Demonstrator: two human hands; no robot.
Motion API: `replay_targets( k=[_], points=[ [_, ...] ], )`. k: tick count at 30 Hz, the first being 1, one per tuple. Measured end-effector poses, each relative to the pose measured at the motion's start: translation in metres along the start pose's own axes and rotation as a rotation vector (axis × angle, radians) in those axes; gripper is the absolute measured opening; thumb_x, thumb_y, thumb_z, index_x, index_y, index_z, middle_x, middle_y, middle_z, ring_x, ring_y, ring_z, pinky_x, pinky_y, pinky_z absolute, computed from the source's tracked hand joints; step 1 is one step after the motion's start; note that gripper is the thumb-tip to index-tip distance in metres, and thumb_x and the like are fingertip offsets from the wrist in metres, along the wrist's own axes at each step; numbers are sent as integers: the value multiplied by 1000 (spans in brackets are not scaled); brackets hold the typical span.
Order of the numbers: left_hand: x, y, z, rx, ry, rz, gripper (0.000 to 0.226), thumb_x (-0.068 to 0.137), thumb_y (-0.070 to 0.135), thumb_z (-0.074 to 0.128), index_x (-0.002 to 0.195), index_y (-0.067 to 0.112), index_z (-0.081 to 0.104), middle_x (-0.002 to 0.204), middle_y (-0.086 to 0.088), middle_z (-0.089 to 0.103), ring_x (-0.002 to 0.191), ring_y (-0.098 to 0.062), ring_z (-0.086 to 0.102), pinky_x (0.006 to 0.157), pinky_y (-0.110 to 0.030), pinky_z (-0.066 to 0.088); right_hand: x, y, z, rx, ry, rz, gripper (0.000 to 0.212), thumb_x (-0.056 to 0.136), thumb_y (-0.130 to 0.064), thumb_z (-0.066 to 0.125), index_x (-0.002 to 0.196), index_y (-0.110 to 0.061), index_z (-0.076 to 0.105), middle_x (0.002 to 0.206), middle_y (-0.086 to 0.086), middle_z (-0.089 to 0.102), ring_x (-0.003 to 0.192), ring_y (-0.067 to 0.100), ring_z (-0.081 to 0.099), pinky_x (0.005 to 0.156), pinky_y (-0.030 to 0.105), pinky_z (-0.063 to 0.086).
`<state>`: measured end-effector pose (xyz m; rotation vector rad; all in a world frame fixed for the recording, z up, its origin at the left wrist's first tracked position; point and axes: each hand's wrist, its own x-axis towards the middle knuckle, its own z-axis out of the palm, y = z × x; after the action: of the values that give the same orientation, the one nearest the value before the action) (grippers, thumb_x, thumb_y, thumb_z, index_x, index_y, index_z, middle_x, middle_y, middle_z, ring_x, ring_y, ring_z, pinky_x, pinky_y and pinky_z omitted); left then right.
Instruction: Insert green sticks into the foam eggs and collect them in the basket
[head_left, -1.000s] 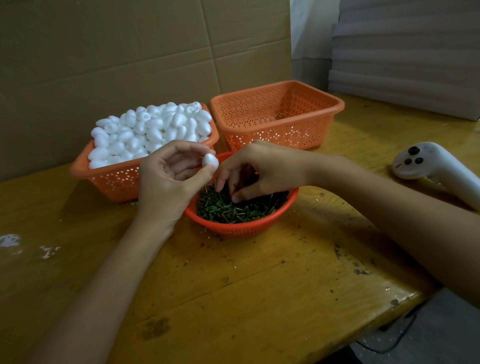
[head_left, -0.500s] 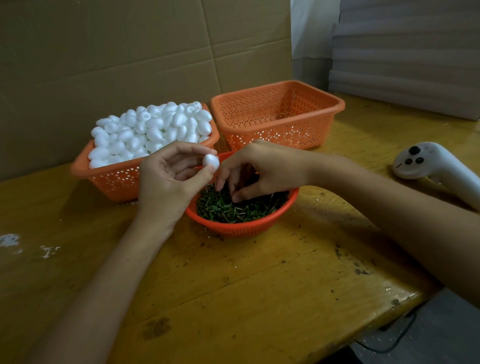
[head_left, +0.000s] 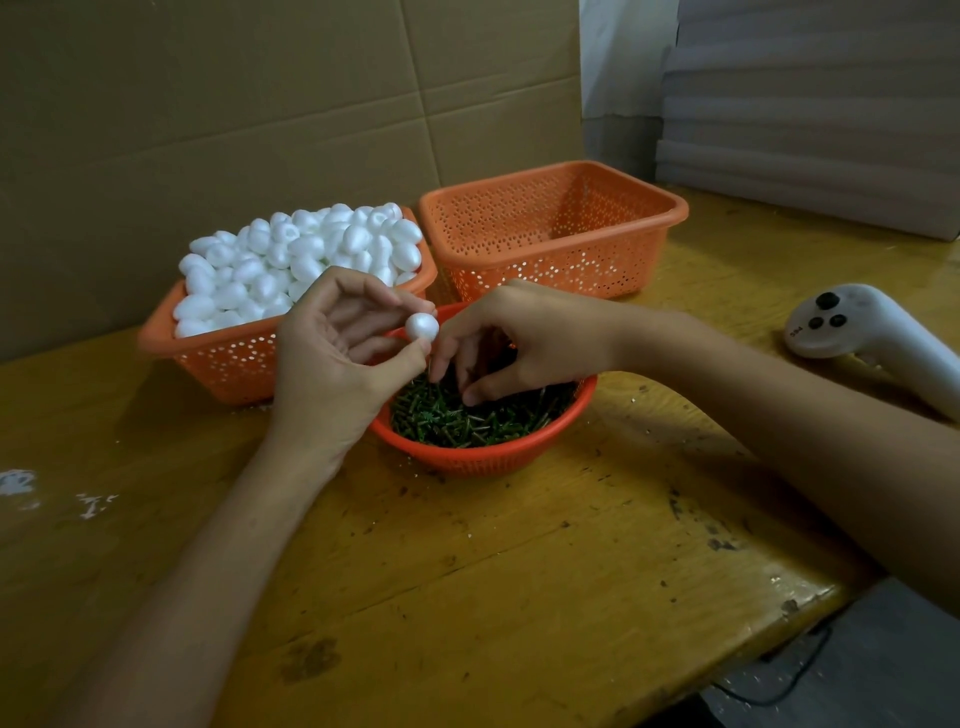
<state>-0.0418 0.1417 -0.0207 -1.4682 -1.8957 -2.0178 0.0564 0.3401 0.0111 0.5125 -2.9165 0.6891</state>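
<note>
Head view offers us no legible writing; the mark on the controller is too small to read. On the tabletop we count two orange baskets, the left basket heaped with eggs, the right basket beside it, and one bowl of sticks. Our left hand pinches one egg over the bowl's rim. Our right hand curls into the sticks; we cannot tell whether it grips one. Both hands sit as they did half a second ago.
</note>
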Motion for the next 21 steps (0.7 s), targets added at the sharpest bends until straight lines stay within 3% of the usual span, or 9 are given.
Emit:
replay_targets(
  k=[4,9,21],
  points=[
    [0,3,1,100,-28,39,34,83,-12,81,101,5,58,105,-10,77,105,-24,77,87,-34,63,0,0,0,-7,2,0,31,87,-21,83,117,-24,74,93,-15,77,92,-3,71,93,36,52],
    [0,7,3,165,-42,73,34,84,-10,81,98,15,62,105,-7,77,104,-22,76,84,-34,63,0,-1,0,-4,1,-5,31,87,-20,83,116,-23,74,94,-14,77,91,-3,71,92,34,53],
    [0,4,1,216,-18,47,31,83,1,88,102,14,67,103,0,77,102,-21,76,80,-31,63,1,0,0,0,13,-1,29,86,-20,84,114,-23,75,95,-13,78,92,-1,71,92,34,53]
  ],
)
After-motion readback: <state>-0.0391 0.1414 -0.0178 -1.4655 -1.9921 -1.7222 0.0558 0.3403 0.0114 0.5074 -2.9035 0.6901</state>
